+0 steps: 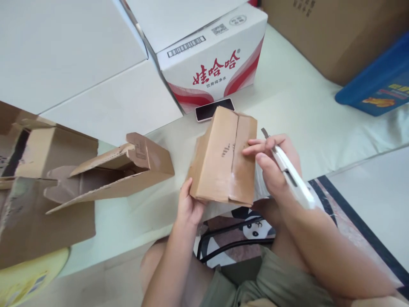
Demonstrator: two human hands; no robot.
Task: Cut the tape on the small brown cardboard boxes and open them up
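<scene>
A small brown cardboard box [214, 166] is tilted up in front of me, its taped seam running down the face toward me. My left hand [191, 205] grips the box at its lower left corner, with part of the fingers hidden beneath it. In my right hand [277, 160] is a white utility knife [292, 177], its short blade out and pointing up and away. Fingertips of that hand rest against the box's right side, by the seam. The blade is apart from the cardboard.
Behind the box, a dark-screened phone [214, 110] lies before a white and red carton [214, 76]. An opened cardboard box [159, 160] lies at left, beside larger cartons [64, 217]. A blue container [377, 81] stands at right on the pale tabletop [287, 85].
</scene>
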